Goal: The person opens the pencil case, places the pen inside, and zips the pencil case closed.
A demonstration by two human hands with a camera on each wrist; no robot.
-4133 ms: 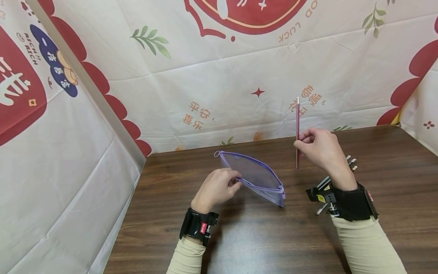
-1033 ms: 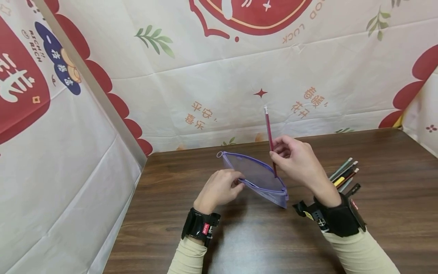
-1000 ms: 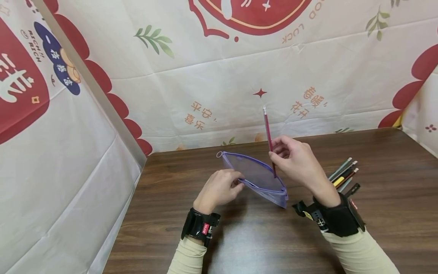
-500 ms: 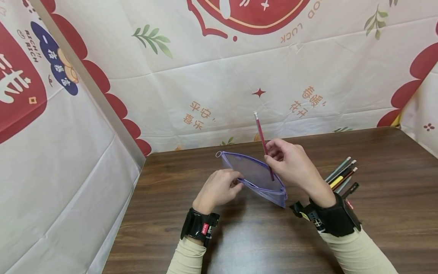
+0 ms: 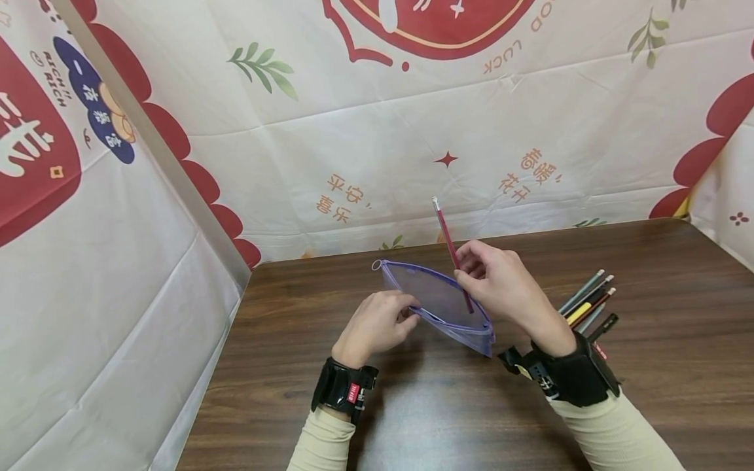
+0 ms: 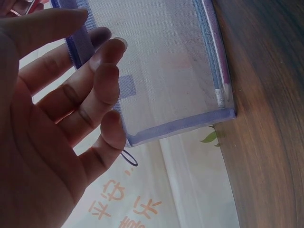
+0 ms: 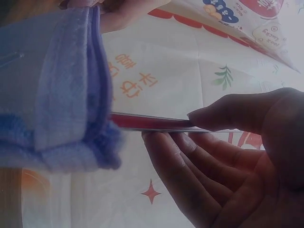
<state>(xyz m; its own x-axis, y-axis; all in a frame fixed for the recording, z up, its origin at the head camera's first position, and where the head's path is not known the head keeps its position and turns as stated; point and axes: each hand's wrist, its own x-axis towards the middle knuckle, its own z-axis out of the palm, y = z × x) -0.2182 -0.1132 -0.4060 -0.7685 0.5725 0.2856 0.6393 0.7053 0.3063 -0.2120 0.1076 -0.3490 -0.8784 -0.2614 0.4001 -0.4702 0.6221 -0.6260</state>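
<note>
A purple mesh zipper pouch stands on the table with its mouth spread wide. My left hand pinches the near edge of its mouth between thumb and fingers. Between thumb and fingertips my right hand holds a red pencil, tilted, eraser end up and to the left. Its lower end dips inside the pouch's mouth near the right corner. In the left wrist view, pencils lie along the pouch's bottom, seen through the mesh. The right wrist view shows the red pencil passing behind the pouch's zipper edge.
Several pencils and a black-capped pen lie in a bundle on the brown wooden table, partly hidden by my right wrist. A printed white cloth hangs behind the table, and another cloth-covered panel stands at the left.
My right hand has brought the red pencil leftward from beside the pouch and lowered its end into the mouth; its eraser end now leans further left. The left hand keeps its hold.
</note>
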